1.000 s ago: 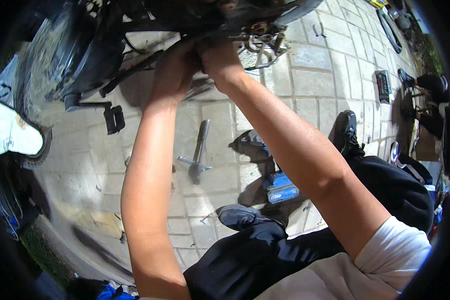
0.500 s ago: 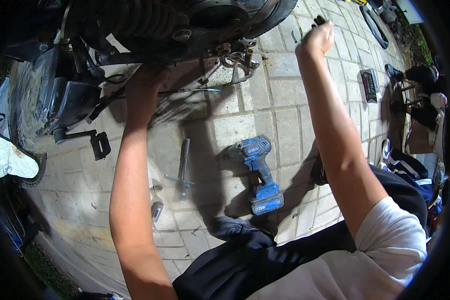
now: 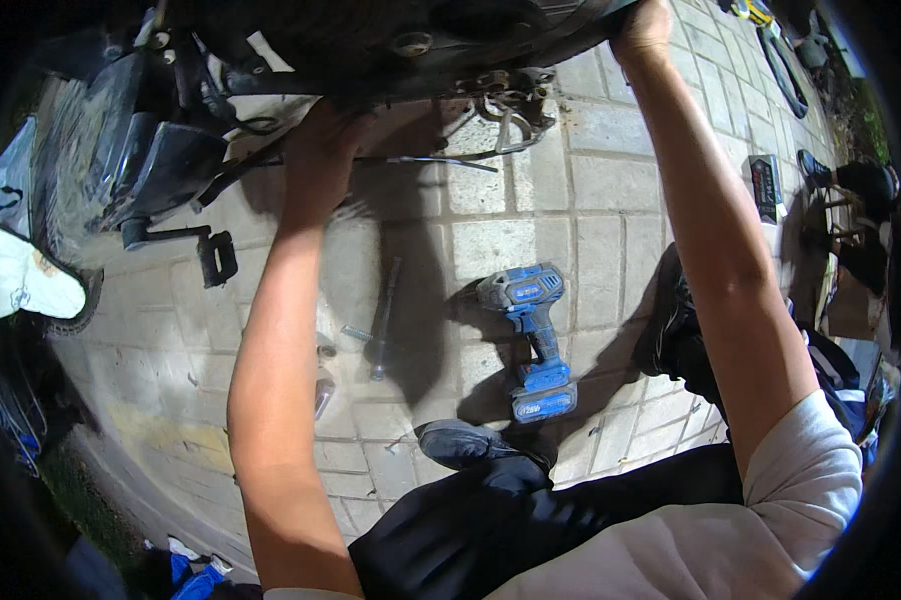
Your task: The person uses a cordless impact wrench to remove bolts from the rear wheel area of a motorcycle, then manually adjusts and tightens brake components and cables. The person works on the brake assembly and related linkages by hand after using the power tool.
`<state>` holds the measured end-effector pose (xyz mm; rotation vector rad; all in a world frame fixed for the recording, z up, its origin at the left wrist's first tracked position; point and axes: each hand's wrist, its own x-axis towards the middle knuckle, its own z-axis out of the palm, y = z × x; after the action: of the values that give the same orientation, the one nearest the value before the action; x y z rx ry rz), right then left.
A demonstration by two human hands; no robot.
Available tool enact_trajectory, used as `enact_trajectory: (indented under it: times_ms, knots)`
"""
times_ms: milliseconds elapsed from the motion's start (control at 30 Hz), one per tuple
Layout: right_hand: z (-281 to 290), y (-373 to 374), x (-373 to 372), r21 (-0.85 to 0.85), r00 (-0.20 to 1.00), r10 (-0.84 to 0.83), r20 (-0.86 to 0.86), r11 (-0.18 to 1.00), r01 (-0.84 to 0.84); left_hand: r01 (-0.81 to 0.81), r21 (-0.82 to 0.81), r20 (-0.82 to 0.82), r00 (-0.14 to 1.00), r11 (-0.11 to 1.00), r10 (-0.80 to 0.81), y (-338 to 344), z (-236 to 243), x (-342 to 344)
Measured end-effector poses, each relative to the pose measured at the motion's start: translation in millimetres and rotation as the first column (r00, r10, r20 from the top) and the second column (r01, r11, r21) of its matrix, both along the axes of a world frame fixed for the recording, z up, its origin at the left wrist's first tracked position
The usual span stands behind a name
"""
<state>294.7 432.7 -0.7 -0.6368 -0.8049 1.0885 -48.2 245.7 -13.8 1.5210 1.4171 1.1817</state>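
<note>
My left hand (image 3: 320,150) is closed under the black underside of a two-wheeled vehicle (image 3: 330,50); what its fingers hold is hidden in shadow. A thin cable (image 3: 450,160) runs beside it. My right hand (image 3: 645,30) grips the edge of the black tyre (image 3: 590,25) at the top. Metal linkage parts (image 3: 510,110) hang below the wheel, between my hands. On the paving beneath my arms lie a blue cordless power tool (image 3: 540,350), a long bolt or axle (image 3: 385,320) and a small spring-like piece (image 3: 355,332).
A dark case (image 3: 767,188) and a loose black tyre (image 3: 780,70) lie at the right, where a person's dark-clad legs (image 3: 865,190) show. A pedal (image 3: 218,258) juts from the vehicle at the left, near a pale padded thing (image 3: 20,270). Blue fabric (image 3: 195,575) shows at the lower left.
My right hand went from beside my left hand out to the right, then up onto the tyre. My left hand stayed under the vehicle. The blue tool has come into fuller view.
</note>
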Motion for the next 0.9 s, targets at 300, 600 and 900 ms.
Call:
enact_trajectory:
  times_ms: [300,600,900]
  knots:
    - [-13.6,-0.6,-7.9,-0.073,0.993,-0.087,0.083,0.993,0.093,-0.012,-0.061,-0.171,0.985,0.998,0.001,1.5,0.2,-3.8]
    - [-27.1,-226.4,-15.0,-0.352,0.794,-0.023,0.608,0.888,0.295,0.092,-0.117,0.476,0.879,0.989,-0.026,2.0,-4.5,5.0]
    - [-57.1,-378.3,7.1,-0.967,0.196,0.947,0.255,0.245,0.075,0.158,-0.417,0.764,0.593,0.895,0.252,2.1,0.0,7.9]
